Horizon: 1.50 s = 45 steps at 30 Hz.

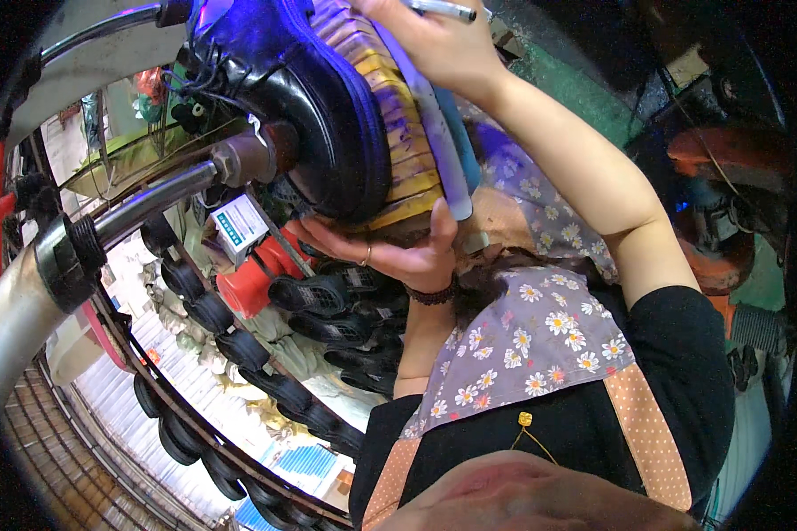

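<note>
A black laced shoe (319, 106) with a ridged yellow-brown sole (403, 142) is held up in front of me, sole turned to the right. My left hand (390, 252), with a ring and a dark bracelet, cups the shoe from below at its lower end. My right hand (438, 40) rests against the top of the sole and grips a silver-white pen (447, 9). A white and teal strip (447, 168) runs along the sole's right side. My flowered apron (540, 336) hangs beneath the arms.
A thick metal pipe (106, 234) crosses the left side. Below it an arc-shaped rack carries several black shoes (239, 363). A small white and blue box (239, 226) and a red part (257, 279) sit behind the shoe. An orange machine (726, 168) stands at right.
</note>
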{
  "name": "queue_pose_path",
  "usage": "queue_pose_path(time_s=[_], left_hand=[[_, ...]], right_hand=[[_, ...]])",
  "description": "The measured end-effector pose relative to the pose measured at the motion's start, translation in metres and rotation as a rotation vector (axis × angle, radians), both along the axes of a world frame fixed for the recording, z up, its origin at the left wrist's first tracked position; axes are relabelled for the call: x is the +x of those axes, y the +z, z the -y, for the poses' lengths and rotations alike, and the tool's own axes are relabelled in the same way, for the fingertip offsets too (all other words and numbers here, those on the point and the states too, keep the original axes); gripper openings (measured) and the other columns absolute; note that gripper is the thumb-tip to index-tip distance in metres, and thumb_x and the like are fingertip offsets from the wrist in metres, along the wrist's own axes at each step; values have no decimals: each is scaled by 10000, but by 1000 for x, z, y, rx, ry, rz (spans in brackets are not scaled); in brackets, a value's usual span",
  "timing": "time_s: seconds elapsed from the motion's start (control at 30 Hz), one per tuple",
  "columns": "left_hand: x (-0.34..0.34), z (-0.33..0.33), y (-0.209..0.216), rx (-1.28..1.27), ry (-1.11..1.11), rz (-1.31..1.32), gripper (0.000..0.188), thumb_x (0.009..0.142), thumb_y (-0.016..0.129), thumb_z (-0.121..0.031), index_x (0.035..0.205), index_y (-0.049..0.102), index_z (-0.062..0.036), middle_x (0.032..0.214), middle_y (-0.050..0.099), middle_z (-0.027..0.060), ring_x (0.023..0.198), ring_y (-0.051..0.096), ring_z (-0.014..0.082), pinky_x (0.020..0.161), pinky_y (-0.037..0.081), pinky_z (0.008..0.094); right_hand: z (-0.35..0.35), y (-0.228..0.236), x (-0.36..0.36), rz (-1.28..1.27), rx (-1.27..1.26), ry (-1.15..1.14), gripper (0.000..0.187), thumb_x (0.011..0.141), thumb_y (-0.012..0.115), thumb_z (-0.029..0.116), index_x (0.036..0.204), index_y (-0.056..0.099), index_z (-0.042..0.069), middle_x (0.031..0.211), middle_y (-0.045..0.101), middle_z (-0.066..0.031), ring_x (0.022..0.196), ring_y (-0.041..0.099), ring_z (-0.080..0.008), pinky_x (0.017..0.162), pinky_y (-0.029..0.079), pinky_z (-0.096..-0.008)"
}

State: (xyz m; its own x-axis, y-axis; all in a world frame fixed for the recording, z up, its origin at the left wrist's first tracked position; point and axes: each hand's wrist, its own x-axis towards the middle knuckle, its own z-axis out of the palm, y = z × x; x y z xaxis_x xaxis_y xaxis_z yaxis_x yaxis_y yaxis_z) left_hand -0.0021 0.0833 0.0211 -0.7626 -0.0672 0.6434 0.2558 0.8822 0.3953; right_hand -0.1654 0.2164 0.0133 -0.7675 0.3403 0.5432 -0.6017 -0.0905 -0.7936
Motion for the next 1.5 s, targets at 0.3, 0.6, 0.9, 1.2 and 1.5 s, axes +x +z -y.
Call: queue_pose_path(time_s=[0.3,0.6,0.9,1.2,1.5], left_hand=[[-17,141,8,58,27,97,1163,768,744,-360,1498,-92,-13,1573,-1,217,1453,99,312,1176,127,423],[-25,83,16,960,217,306,566,943,538,-114,1447,305,-5,1505,305,180,1305,390,268,1074,304,373],[-13,25,-13,862,54,439,580,1033,358,-375,1454,304,21,1445,412,158,1300,424,259,1112,292,417],[-32,98,-10,508,-145,465,679,1027,271,-450,1470,175,56,1352,486,205,1182,532,271,1014,419,375],[-32,63,3,656,-100,455,717,1013,288,-491,1471,192,53,1313,513,205,1170,538,279,995,432,382]], right_hand=[[-59,30,25,225,-79,-35,157,876,651,72,989,696,-27,798,648,-41,702,573,-71,647,447,-222],[-81,45,58,151,-36,43,162,876,628,52,988,694,-44,821,661,-73,714,588,-97,643,449,-234],[-43,26,42,241,23,213,198,834,666,154,940,724,-3,775,695,-108,744,607,-167,665,474,-298],[-8,3,28,37,-53,76,151,838,662,97,933,714,-8,811,706,-82,748,593,-171,728,444,-308],[-1,-6,22,-109,88,-58,164,857,650,97,980,700,1,810,693,-73,723,593,-193,747,435,-314]])
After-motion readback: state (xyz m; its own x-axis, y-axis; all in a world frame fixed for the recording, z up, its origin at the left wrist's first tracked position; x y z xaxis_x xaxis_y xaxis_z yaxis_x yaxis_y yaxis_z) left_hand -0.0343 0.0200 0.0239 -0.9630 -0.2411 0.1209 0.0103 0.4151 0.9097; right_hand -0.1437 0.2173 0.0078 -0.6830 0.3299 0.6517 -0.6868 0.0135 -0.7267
